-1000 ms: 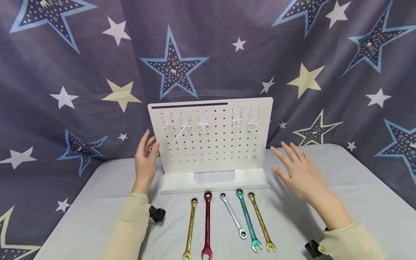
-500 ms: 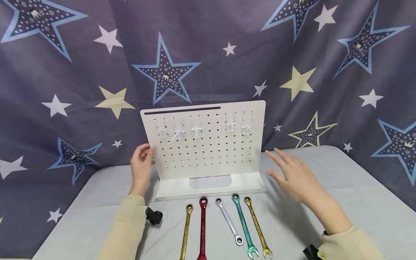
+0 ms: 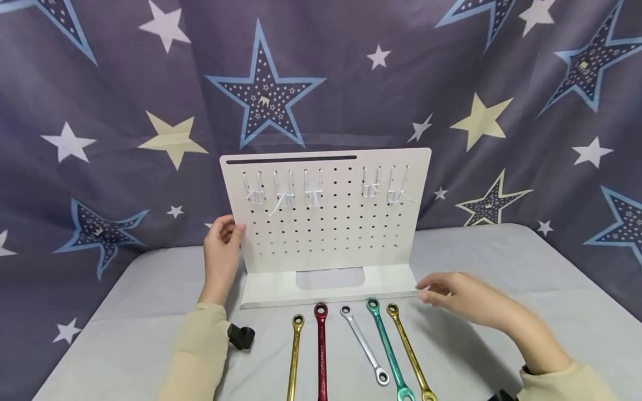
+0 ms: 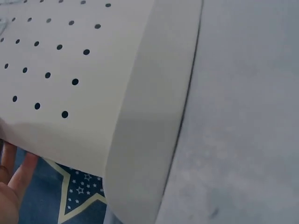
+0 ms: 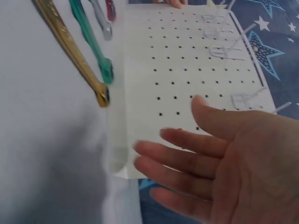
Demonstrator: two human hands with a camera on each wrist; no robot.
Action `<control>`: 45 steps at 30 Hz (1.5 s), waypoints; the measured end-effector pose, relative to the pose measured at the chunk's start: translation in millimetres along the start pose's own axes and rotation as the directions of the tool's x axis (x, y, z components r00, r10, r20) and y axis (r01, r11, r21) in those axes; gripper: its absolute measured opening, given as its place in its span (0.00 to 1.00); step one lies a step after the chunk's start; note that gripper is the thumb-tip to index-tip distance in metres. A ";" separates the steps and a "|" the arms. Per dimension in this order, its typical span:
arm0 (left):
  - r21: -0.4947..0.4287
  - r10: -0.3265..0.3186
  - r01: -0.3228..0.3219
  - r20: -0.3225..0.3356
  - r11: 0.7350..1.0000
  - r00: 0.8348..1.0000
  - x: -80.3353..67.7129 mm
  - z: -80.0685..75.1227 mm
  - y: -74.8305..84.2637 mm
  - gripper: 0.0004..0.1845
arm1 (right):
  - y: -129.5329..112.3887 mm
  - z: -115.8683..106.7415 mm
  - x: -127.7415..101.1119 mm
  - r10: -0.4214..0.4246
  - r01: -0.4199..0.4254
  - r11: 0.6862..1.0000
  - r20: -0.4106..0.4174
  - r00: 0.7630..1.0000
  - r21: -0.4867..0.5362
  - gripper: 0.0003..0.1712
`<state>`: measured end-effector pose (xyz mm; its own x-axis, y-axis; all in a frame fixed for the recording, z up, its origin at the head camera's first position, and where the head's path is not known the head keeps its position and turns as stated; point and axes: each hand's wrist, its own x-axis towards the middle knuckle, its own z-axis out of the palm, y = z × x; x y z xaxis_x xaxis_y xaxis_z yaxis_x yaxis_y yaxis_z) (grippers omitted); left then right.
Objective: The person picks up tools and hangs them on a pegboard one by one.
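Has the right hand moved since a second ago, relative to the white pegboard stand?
Yes. The right hand has dropped from beside the upright panel of the white perforated pegboard stand to the front right corner of its base, fingers at that corner.

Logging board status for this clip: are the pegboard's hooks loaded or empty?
Empty. All five white hook pairs on the pegboard hang bare; the five wrenches lie on the table before its base.

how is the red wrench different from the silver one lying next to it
The red wrench lies straight, pointing away from the pegboard; the silver wrench lies slanted. The silver wrench shows a ring at both ends, while the red wrench's near end runs out of view. Both lie flat on the table, untouched by either hand.
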<state>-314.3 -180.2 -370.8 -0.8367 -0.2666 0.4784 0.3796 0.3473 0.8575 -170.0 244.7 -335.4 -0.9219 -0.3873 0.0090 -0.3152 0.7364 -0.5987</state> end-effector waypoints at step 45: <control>0.112 -0.033 0.026 0.066 0.993 0.997 5.8 -3.2 9.4 0.12 | -31.3 53.8 6.4 0.266 -0.251 0.921 0.010 0.964 -0.300 0.16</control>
<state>-314.3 -181.3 -359.3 -0.8731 -0.2179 0.4361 0.3114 0.4388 0.8429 -153.9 189.3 -359.8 -0.9702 -0.1833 -0.1583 -0.1267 0.9411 -0.3133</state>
